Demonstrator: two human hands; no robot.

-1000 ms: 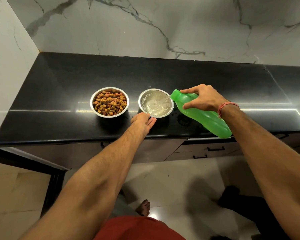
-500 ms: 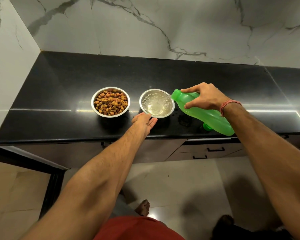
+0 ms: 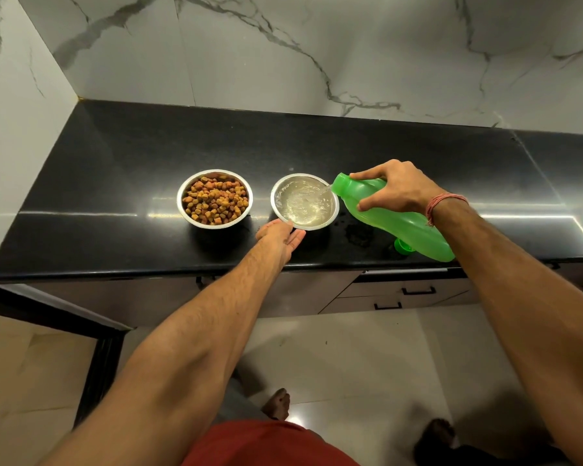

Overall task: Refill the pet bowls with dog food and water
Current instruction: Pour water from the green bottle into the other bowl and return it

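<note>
Your right hand (image 3: 396, 190) clamps the smooth green plastic bottle (image 3: 401, 218), tilted over the round steel water bowl (image 3: 304, 201) at frame centre. Your left hand (image 3: 280, 235), fingers straight, touches its rim; the bottle hides part of the green cap (image 3: 402, 246).

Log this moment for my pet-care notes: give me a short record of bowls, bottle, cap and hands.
food bowl: steel, full of kibble, on the black counter
water bowl: steel, right of the food bowl, holding water
bottle: green, tilted, mouth at the water bowl's rim, pouring
cap: green, on the counter beneath the bottle
right hand: grips the bottle
left hand: open, fingers against the water bowl's near side
</note>
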